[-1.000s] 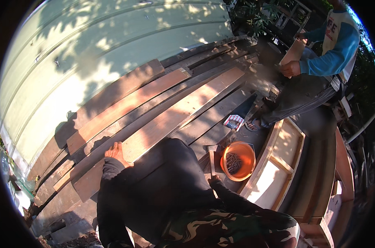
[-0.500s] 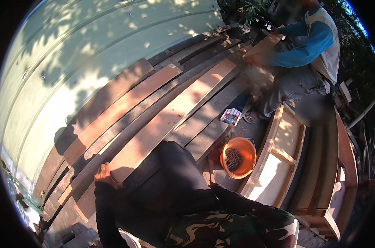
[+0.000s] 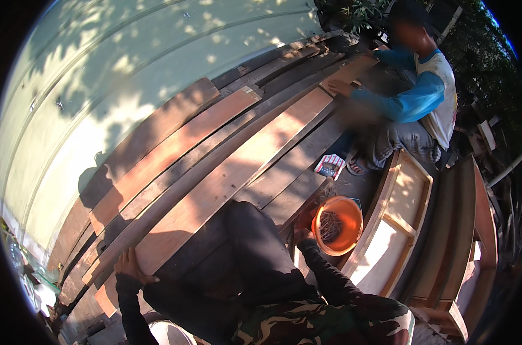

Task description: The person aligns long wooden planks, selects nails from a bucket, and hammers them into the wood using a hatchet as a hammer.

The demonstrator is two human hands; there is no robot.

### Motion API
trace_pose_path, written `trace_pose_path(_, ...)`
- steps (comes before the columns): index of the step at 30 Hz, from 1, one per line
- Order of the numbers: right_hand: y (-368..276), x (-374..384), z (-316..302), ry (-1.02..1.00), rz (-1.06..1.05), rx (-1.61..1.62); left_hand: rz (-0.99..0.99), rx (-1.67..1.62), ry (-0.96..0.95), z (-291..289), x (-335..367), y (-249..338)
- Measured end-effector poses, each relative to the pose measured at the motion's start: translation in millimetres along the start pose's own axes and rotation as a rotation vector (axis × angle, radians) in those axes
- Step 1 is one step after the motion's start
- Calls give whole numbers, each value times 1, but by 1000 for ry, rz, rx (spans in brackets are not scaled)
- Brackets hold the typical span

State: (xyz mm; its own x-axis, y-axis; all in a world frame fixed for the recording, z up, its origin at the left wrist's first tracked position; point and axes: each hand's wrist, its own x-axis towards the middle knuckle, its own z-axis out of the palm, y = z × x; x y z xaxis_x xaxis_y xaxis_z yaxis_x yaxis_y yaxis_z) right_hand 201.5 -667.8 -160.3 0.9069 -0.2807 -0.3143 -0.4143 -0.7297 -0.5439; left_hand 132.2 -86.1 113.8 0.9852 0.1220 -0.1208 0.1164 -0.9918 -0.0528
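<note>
That long plank runs near left to far right. I'd press it evenly so it doesn't skate, and watch the short board at its far end (can't tell if they touch). Right side: orange bucket, and past it a striped carton with greyish stuff inside. Left hand is spread on the plank's near end; right hand, beside the bucket, is too dark to tell its grip. Brown nail-like bits sit in the bucket.
</note>
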Motion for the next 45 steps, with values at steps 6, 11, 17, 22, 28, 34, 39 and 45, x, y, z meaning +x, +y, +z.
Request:
trace_pose_path(6, -197, 39, -101, 313, -563, 85, 81, -40, 130, -12, 22, 16)
trace_pose_path(11, -308, 64, -130, 310, -1088, -140, 81, -83, 234, 4, 62, 30)
trace_pose_path(17, -359, 102, -113, -120, -1177, -473, 151, -273, 295, 29, 95, 35)
trace_pose_path(22, -387, 116, -106, -382, -1161, -740, 184, -325, 222, 26, 95, 28)
trace_pose_path(28, -408, 144, -92, -405, -1331, -782, 140, -335, 76, 39, 98, 28)
trace_pose_path(34, -423, 151, -80, -273, -1421, -932, 163, -348, 37, 43, 102, 21)
trace_pose_path(39, -430, 149, -75, -293, -1376, -964, 150, -335, -52, 44, 95, 17)
trace_pose_path(45, -408, 143, -83, -309, -1276, -1050, 158, -359, -5, 44, 98, 21)
